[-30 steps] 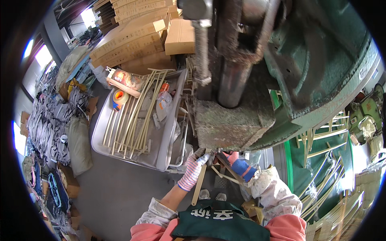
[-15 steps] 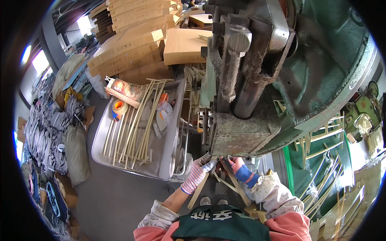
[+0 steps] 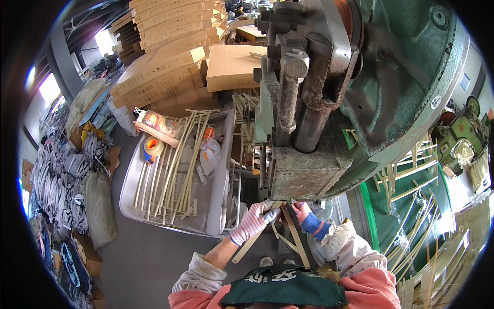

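My left hand (image 3: pixel 254 222), in a pink-and-white striped glove, is closed around the upper part of a flat cream slat (image 3: pixel 248 247) just below the press head (image 3: pixel 311 172). That slat slants down to the left, with a small hole near its lower end. A second flat slat (image 3: pixel 297 239) slants down to the right beside it, and thinner strips join the pair lower down. My right hand (image 3: pixel 310 220), in a blue-and-pink glove, is closed at the press's lower edge next to the second slat's top. A small dark thing shows at its fingertips; its kind is unclear. The slats' upper ends are partly hidden.
Left stands a pale bin (image 3: pixel 213 219) with long thin strips (image 3: pixel 180 165), a tape roll (image 3: pixel 153 147) and a printed packet (image 3: pixel 158 126). Cardboard boxes (image 3: pixel 164 67) are stacked behind. On the right, a green surface (image 3: pixel 378 219) carries frames of strips (image 3: pixel 411 177).
The view has shifted slightly. The second slat's lower end has swung left, and the left slat's lower end has moved a little left. Both hands remain close below the press head.
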The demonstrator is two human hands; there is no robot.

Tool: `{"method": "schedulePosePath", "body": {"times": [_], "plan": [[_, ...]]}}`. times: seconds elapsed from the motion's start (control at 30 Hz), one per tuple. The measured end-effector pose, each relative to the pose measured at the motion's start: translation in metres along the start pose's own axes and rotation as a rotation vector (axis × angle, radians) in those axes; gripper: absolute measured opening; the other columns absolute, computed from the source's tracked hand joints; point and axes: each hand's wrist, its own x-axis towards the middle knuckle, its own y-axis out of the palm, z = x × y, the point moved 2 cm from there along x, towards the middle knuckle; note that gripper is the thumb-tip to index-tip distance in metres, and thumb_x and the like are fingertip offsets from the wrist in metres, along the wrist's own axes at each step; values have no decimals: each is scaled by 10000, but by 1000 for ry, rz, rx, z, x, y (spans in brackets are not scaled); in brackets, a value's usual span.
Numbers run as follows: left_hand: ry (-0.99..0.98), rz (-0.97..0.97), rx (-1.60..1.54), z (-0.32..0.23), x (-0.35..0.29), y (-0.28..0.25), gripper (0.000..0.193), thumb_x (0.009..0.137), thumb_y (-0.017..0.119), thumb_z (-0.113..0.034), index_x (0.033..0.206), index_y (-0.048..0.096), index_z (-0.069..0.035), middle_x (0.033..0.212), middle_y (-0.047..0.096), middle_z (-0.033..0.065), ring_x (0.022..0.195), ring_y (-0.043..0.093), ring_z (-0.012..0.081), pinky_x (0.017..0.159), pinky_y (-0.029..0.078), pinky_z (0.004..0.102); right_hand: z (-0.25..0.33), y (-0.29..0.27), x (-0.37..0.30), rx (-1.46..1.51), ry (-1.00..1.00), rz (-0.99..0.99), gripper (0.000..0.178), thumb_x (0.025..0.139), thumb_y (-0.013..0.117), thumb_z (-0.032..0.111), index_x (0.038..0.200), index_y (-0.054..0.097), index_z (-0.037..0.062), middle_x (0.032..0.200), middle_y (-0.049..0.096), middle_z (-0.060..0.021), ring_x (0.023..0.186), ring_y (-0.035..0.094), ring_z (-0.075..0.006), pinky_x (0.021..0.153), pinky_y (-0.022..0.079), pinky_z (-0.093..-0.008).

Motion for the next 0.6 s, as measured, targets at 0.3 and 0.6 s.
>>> {"method": "schedulePosePath", "body": {"times": [0.3, 0.6], "plan": [[-27, 62, -44, 8, -3, 4, 206, 912, 482, -71, 1088, 544, 18, 865, 595, 9, 761, 519, 50, 695, 439, 203, -11, -10, 6, -56, -5, 230, 227, 905, 538, 213, 852, 570, -5, 703, 621, -60, 593, 594, -145, 531, 484, -278], [401, -382, 690, 23, -22, 8, 409, 822, 624, -169, 1154, 505, 39, 1064, 603, 190, 955, 602, 305, 839, 463, 325, -28, -15, -17, -686, -404, -141, 418, 759, 675, 133, 1117, 492, 18, 861, 638, -101, 770, 609, -212, 697, 481, -315]]}}
